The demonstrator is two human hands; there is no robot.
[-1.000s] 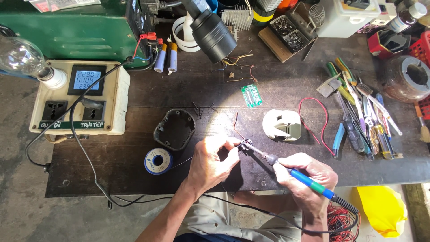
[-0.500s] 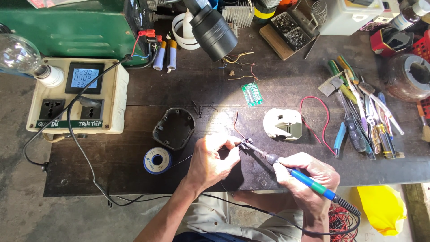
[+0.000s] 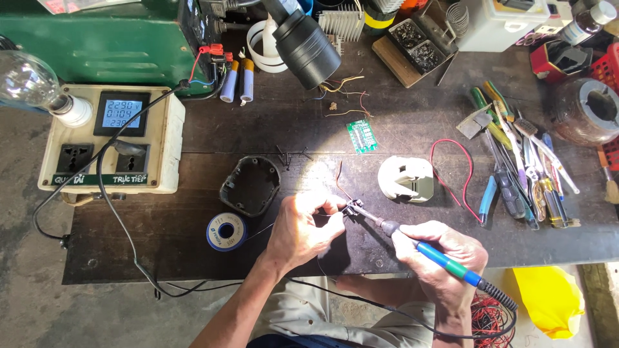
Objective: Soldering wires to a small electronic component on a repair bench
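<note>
My left hand (image 3: 303, 227) pinches a small dark part with thin wires (image 3: 349, 207) just above the wooden bench, under a bright patch of lamp light. My right hand (image 3: 445, 254) grips a blue-handled soldering iron (image 3: 425, 251), its tip touching that small part. A spool of solder wire (image 3: 225, 231) lies left of my left hand. Beside it sits an empty black plastic casing (image 3: 250, 185). A white plastic casing (image 3: 406, 178) and a red wire loop (image 3: 454, 171) lie beyond the iron.
A cream power box with a meter and sockets (image 3: 109, 142) stands at the left, with a bulb (image 3: 29, 84). A black lamp head (image 3: 306, 42) hangs over the bench. Pliers and screwdrivers (image 3: 522, 174) lie at the right. A small green circuit board (image 3: 361, 136) rests mid-bench.
Both hands stay in nearly the same place. The iron's tip remains at the small part between my left fingers.
</note>
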